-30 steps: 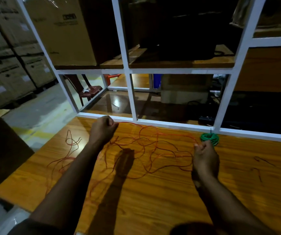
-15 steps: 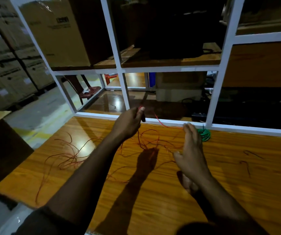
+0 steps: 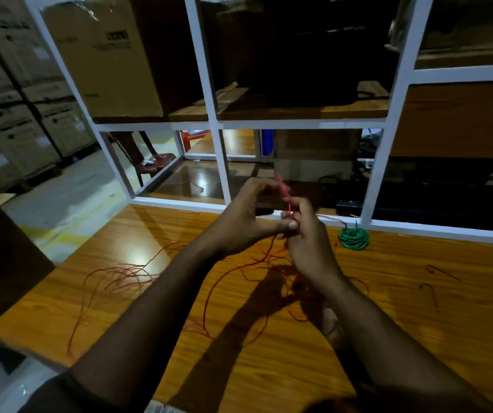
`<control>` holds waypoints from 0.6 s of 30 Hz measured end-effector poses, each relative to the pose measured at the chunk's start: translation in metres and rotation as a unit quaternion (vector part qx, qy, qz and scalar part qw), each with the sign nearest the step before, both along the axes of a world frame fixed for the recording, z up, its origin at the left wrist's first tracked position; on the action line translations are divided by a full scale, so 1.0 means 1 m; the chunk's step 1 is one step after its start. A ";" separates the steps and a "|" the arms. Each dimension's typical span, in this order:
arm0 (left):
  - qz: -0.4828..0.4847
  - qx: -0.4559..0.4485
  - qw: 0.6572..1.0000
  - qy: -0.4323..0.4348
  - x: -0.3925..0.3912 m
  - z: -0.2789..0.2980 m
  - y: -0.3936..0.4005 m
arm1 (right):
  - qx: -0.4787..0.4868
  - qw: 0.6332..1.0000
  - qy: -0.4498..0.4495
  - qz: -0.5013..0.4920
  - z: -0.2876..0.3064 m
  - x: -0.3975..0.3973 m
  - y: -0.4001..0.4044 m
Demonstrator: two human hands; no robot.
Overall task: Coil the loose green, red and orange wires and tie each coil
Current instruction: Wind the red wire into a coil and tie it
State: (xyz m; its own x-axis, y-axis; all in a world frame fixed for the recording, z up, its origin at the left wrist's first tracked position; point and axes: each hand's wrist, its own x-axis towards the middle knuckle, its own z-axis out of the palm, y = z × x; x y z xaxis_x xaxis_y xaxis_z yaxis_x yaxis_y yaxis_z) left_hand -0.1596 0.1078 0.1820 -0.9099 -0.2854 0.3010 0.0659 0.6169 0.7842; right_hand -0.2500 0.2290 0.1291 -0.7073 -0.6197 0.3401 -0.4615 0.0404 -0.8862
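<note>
Red wire (image 3: 289,207) — between both hands' fingertips (image 3: 292,225)

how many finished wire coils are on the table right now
1. The green coil lies at the far edge of the table, right of the hands. The red wire is still loose across the wood; none seems hidden, though the arms cover some surface.

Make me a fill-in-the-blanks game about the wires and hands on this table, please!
1. The coil lying by the white frame is coloured ____.
2. The loose red wire is spread over a table made of ____.
3. The left hand and right hand are raised together, and both pinch a wire coloured ____.

Missing words: green; wood; red
</note>
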 end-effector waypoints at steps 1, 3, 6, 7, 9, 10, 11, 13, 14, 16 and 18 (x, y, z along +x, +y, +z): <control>0.002 0.004 1.000 -0.030 0.002 -0.006 -0.003 | -0.009 0.999 -0.035 -0.007 0.003 -0.001 -0.004; -0.033 0.056 0.988 -0.138 0.010 -0.024 -0.011 | -0.026 0.996 -0.078 -0.046 0.006 -0.008 -0.015; -0.065 0.047 0.974 -0.212 0.024 -0.052 -0.032 | -0.040 0.987 -0.110 -0.107 0.006 -0.025 -0.022; -0.046 0.061 0.976 -0.204 0.030 -0.058 -0.043 | -0.045 0.982 -0.121 -0.136 0.006 -0.031 -0.022; 0.017 0.109 0.978 -0.178 0.042 -0.059 -0.068 | -0.035 0.967 -0.152 -0.202 0.002 -0.042 -0.016; 0.049 0.129 0.978 -0.156 0.048 -0.056 -0.082 | -0.026 0.956 -0.174 -0.233 -0.001 -0.046 -0.013; 0.083 0.142 0.978 -0.129 0.053 -0.050 -0.096 | -0.018 0.945 -0.196 -0.260 -0.005 -0.051 -0.010; 0.163 0.158 0.972 -0.066 0.062 -0.037 -0.122 | -0.005 0.919 -0.241 -0.311 -0.014 -0.054 -0.004; 0.202 0.152 0.967 -0.032 0.065 -0.030 -0.132 | 0.010 0.909 -0.253 -0.330 -0.020 -0.053 -0.002; 0.234 0.130 0.963 0.010 0.065 -0.021 -0.145 | 0.070 0.914 -0.249 -0.314 -0.037 -0.044 -0.004; 0.215 0.123 0.969 0.008 0.056 -0.015 -0.144 | 0.148 0.932 -0.228 -0.239 -0.053 -0.028 -0.014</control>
State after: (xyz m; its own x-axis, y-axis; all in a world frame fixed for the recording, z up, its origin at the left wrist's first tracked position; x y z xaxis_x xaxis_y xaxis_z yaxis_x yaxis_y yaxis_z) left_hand -0.1033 -0.0358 0.1672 -0.6861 -0.7023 0.1898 -0.1420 0.3851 0.9119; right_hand -0.2785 0.2155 0.0759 -0.9558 -0.2164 -0.1992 0.0935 0.4186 -0.9033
